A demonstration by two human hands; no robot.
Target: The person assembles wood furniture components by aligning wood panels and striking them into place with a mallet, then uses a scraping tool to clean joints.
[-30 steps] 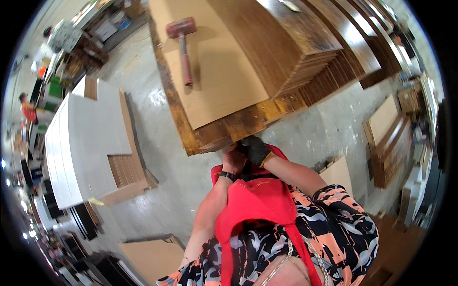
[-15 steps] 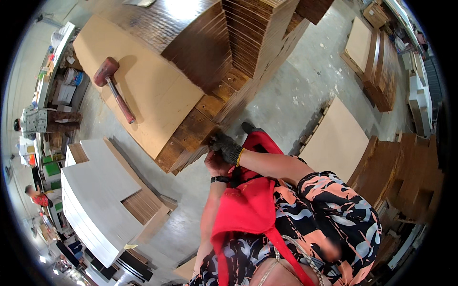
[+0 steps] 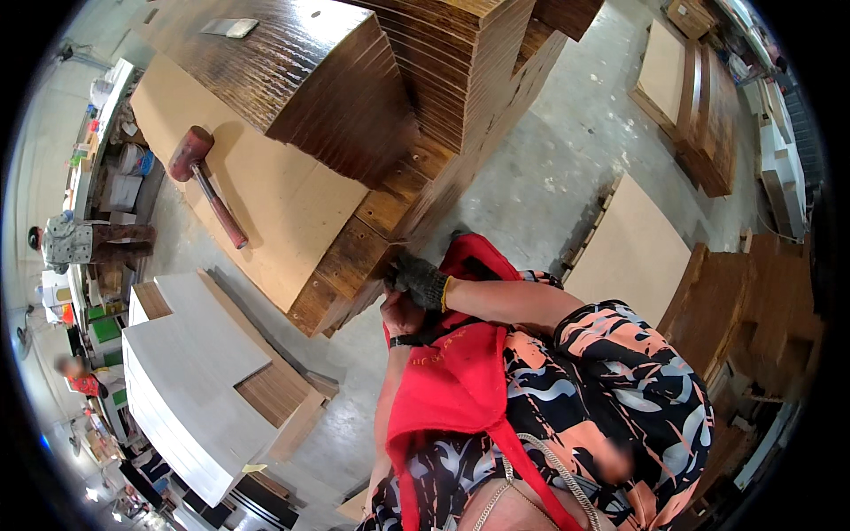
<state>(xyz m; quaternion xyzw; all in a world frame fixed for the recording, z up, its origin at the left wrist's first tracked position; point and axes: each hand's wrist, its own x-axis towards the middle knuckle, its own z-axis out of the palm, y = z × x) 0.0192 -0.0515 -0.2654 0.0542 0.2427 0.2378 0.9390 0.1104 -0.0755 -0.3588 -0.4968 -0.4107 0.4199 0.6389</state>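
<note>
My right hand (image 3: 420,280), in a dark grey knitted glove with a yellow cuff edge, is curled at the near corner of a stack of brown wooden boards (image 3: 356,251). Just below it and touching it is my bare left hand (image 3: 401,313), a dark strap on its wrist, its fingers bent closed. Whatever sits between the fingers is hidden or too small to name. On the tan sheet (image 3: 292,203) covering part of the stack lies a mallet (image 3: 190,152) with a dark red head and handle. A flat-bladed scraper (image 3: 232,27) rests on the glossy brown board top beyond.
White panels (image 3: 190,354) are stacked at the left. A pale board (image 3: 624,257) lies low on the right, near brown wooden pieces (image 3: 739,301). More boards (image 3: 704,124) stand at the far right. Two people (image 3: 75,239) are by cluttered benches at the far left.
The view has shifted slightly, bringing the whole scraper into sight. My hands stay together at the stack's corner, with little visible movement. The mallet has not been moved.
</note>
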